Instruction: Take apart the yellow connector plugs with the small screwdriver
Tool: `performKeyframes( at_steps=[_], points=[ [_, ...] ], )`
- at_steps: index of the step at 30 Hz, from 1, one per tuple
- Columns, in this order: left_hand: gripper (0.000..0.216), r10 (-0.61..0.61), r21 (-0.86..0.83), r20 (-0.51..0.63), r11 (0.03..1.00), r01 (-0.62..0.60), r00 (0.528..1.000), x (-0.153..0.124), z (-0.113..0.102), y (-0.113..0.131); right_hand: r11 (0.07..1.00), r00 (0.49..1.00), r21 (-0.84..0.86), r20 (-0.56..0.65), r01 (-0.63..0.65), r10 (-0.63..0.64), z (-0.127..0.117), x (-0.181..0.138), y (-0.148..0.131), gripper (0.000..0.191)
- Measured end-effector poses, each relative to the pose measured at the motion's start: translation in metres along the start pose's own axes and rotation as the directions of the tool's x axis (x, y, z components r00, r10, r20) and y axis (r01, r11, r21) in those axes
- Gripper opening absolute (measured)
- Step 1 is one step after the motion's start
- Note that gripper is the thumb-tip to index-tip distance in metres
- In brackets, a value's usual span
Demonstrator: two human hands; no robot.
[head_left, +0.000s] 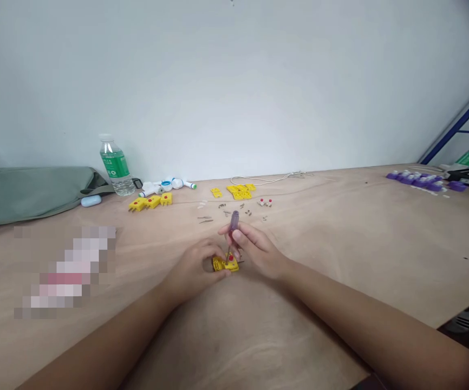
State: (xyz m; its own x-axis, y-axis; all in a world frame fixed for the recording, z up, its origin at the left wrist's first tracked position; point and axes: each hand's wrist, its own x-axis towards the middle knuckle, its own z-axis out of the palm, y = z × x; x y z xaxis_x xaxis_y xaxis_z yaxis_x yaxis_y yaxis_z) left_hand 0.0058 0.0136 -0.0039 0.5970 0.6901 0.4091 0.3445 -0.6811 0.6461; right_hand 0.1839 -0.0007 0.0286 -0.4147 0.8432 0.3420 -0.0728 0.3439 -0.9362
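Note:
My left hand (196, 269) is closed on a small yellow connector (225, 264) with a red dot, pressing it down on the wooden table (340, 244). My right hand (254, 249) grips a small screwdriver (232, 227) with a purple handle, held nearly upright, its tip resting on the connector. Both forearms reach in from the bottom of the view.
Behind the hands lie more yellow connectors (150, 202), yellow covers (240, 191), small metal pins and screws (226, 208). A water bottle (115, 167), a grey bag (31, 189) and a white cable (267, 178) sit by the wall. Purple parts (421, 180) lie at the far right.

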Motion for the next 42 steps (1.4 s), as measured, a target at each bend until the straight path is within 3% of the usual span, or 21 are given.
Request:
performKeyframes(
  at_steps=[4,9,11,13,16,18,24,30,38,42],
  points=[
    [0.013,-0.018,0.021,0.009,1.000,0.018,1.000,0.000,-0.001,0.000,0.981,0.989,0.187,-0.128,-0.046,0.071,0.002,0.001,0.008,0.030],
    [0.016,-0.029,0.046,0.021,0.999,0.028,0.999,-0.001,-0.001,-0.001,0.983,0.948,0.181,-0.309,-0.025,0.081,0.002,0.004,0.013,0.031],
    [0.015,-0.037,0.031,0.027,0.999,0.037,0.999,-0.001,-0.001,-0.001,0.987,0.960,0.154,-0.269,-0.036,0.076,0.000,0.004,0.011,0.023],
    [0.013,-0.034,0.000,0.036,0.999,0.034,0.999,-0.001,-0.001,-0.001,0.993,0.986,0.102,-0.155,-0.053,0.069,-0.003,0.003,0.007,0.015],
    [0.014,-0.021,-0.035,0.030,0.999,0.022,0.999,-0.002,0.000,-0.003,0.999,0.998,0.003,0.044,-0.046,0.046,-0.008,0.000,0.002,0.019],
    [0.015,-0.017,-0.043,0.021,0.999,0.018,1.000,-0.002,0.000,-0.003,0.999,0.996,0.006,0.085,-0.038,0.038,-0.010,-0.002,0.001,0.023],
    [0.015,-0.057,-0.007,0.062,0.998,0.057,0.996,-0.001,-0.002,0.002,0.976,0.991,0.191,-0.057,-0.106,0.119,-0.004,-0.003,0.007,0.021],
    [0.014,-0.071,-0.005,0.050,0.997,0.072,0.996,0.000,-0.002,0.002,0.984,0.975,0.153,-0.192,-0.087,0.116,0.002,-0.002,0.007,0.019],
    [0.009,-0.068,-0.028,0.043,0.997,0.069,0.997,-0.001,-0.001,0.005,0.998,0.994,0.059,-0.108,0.030,-0.023,0.006,-0.006,0.006,0.016],
    [0.016,-0.055,0.012,0.043,0.998,0.055,0.998,0.001,0.001,0.009,0.998,0.985,0.016,-0.159,-0.062,0.064,0.010,-0.006,0.007,0.009]
  ],
)
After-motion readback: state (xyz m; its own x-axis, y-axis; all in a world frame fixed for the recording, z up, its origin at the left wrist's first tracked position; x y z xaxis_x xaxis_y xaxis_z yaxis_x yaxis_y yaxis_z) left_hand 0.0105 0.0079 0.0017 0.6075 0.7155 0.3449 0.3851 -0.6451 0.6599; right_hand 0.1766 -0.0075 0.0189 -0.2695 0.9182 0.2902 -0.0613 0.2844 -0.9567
